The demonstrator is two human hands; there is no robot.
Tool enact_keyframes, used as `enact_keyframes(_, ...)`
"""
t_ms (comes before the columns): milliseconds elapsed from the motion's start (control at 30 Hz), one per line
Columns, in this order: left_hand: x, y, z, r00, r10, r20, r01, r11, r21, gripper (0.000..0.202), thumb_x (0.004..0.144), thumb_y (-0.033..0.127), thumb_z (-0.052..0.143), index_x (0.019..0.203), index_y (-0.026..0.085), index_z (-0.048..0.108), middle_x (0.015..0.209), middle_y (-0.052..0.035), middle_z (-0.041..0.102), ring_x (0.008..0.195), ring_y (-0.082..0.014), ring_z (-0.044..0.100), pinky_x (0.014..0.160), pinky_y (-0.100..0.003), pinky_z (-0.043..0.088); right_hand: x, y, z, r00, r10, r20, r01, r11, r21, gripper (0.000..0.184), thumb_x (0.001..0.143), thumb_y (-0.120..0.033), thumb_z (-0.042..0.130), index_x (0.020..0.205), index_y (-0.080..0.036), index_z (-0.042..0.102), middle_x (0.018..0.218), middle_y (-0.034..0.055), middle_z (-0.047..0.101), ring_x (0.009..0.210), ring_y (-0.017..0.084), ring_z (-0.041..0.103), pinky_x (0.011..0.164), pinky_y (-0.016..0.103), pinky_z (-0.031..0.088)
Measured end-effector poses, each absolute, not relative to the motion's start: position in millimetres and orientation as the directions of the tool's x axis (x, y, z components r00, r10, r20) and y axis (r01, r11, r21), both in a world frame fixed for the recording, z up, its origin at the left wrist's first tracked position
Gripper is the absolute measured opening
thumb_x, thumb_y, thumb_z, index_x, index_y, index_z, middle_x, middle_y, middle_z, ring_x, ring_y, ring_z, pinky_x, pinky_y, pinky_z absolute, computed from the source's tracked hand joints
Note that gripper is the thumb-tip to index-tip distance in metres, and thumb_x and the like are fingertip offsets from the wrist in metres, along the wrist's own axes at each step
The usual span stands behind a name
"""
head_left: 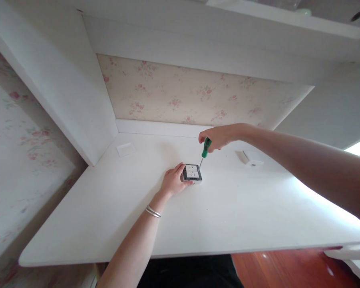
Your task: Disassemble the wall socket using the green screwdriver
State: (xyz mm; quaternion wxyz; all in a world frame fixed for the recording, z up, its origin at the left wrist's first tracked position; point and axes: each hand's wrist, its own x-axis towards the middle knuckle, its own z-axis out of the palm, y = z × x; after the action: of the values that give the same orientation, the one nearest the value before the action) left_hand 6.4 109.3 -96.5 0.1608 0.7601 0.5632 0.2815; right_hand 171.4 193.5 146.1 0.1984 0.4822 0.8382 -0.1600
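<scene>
A wall socket (192, 172) with a white face and a dark frame sits on the white desk, its slots facing up. My left hand (175, 181) grips it from the left, fingers along the far edge and thumb at the near side. In my right hand (217, 138) is a screwdriver (206, 148) with a green and black handle, held tilted. Its thin metal shaft reaches down to the right side of the socket's frame. Whether the tip sits in a screw is too small to tell.
On the desk (108, 224), a flat white plate (126, 149) lies at the back left. A white box-like piece (251, 157) stands to the right, below my right forearm. A shelf (197, 44) overhangs the back, and a side panel (68, 80) rises at left.
</scene>
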Motion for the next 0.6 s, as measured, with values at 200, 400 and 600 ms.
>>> enact_keyframes(200,6.6,110.0,-98.2,0.210,0.941,0.264,0.760,-0.327,0.562,0.079,0.074,0.058,0.064,0.139,0.022,0.037,0.146,-0.0075,0.038,0.134,-0.0229,0.036,0.110,-0.036,0.026,172.3,190.5,146.4,-0.478,0.750,-0.457,0.856,0.514,-0.051,0.036,0.077,-0.036,0.060,0.109,-0.020,0.055,0.087,0.0066,0.069,0.061,0.015,0.063,0.053,0.025,0.041)
enact_keyframes(400,6.9,109.1,-97.8,0.199,0.946,0.257,0.759,-0.315,0.570,0.079,0.074,0.058,0.064,0.139,0.024,0.036,0.147,-0.0067,0.037,0.134,-0.0243,0.036,0.110,-0.037,0.026,175.2,190.5,142.6,-0.452,0.775,-0.442,0.869,0.493,-0.024,0.034,0.082,-0.047,0.051,0.102,-0.020,0.058,0.082,0.0059,0.069,0.057,0.015,0.062,0.054,0.026,0.041)
enact_keyframes(600,7.3,108.8,-96.4,0.197,0.946,0.257,0.761,-0.313,0.569,0.079,0.073,0.058,0.064,0.139,0.025,0.036,0.147,-0.0059,0.037,0.134,-0.0243,0.036,0.110,-0.037,0.027,179.4,195.3,136.6,-0.521,0.752,-0.404,0.826,0.563,-0.016,0.038,0.075,-0.045,0.060,0.105,-0.022,0.057,0.089,0.0063,0.069,0.058,0.015,0.061,0.053,0.025,0.039)
